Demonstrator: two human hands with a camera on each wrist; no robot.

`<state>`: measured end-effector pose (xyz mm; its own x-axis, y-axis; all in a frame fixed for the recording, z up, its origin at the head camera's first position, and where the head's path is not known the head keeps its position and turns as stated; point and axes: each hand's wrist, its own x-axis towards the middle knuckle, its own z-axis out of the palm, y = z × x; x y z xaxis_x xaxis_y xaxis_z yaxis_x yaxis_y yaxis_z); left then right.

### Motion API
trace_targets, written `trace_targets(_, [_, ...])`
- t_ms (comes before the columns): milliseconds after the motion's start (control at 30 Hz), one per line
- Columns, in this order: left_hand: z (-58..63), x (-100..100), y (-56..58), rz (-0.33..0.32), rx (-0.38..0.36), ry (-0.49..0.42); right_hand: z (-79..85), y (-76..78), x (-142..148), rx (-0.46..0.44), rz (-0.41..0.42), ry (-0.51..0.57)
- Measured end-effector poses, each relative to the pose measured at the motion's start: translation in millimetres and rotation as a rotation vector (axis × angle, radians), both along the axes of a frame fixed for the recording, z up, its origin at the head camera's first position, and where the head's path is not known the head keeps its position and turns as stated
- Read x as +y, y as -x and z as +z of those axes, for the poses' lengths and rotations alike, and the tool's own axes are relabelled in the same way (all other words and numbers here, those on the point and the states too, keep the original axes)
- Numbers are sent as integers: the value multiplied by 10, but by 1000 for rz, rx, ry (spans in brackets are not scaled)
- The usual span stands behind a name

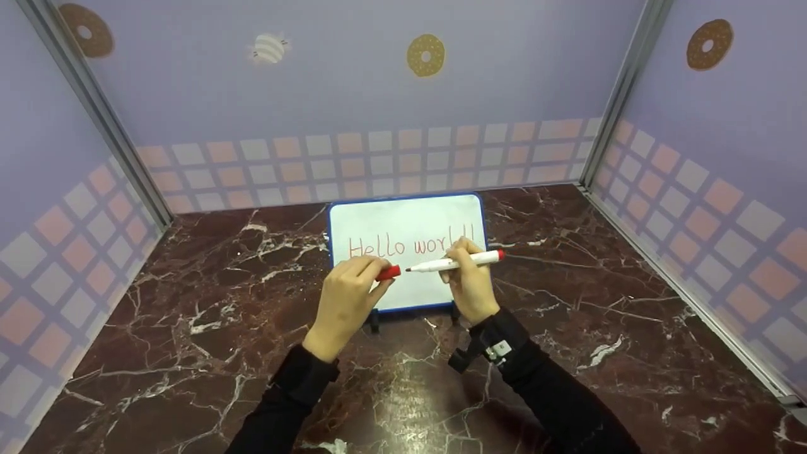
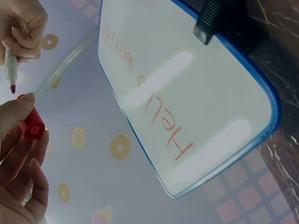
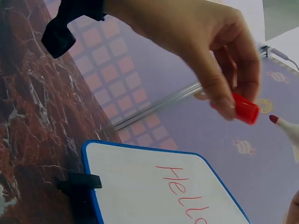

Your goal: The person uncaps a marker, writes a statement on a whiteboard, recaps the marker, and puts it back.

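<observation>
My left hand (image 1: 347, 299) pinches a red marker cap (image 1: 388, 273) between thumb and fingers. Opposite it, my right hand (image 1: 470, 280) grips a white marker (image 1: 454, 261) with a red end, its bare red tip pointing left at the cap. A small gap separates tip and cap, which the right wrist view shows too, with the cap (image 3: 246, 110) facing the tip (image 3: 274, 119). Behind both hands stands a blue-framed whiteboard (image 1: 403, 221) bearing "Hello world" in red handwriting (image 2: 175, 140); my right hand covers part of the last letters in the head view.
Black stand feet (image 1: 374, 321) hold the whiteboard on a dark red marbled table (image 1: 208, 353). Purple walls (image 1: 353, 82) with checks and doughnut pictures enclose the back and sides. Black wrist mounts (image 1: 498, 340) sit on both sleeves.
</observation>
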<state>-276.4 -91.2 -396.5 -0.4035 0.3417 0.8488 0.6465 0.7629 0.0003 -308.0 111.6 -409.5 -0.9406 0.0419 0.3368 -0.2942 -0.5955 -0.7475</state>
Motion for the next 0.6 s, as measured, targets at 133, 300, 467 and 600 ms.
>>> trace_targets(133, [9, 48, -36, -32, 10, -2, -27, -32, -49, -3, 4, -38])
trace_targets(300, [23, 111, -77, -50, 19, 8, -27, -69, -87, 9, 17, -54])
trace_targets(467, [21, 152, -100, -53, 18, 18, -10, -104, -111, 19, 30, -53])
trace_targets(600, [9, 179, -111, -98, -1, -3, 2, -132, -122, 35, 45, -49])
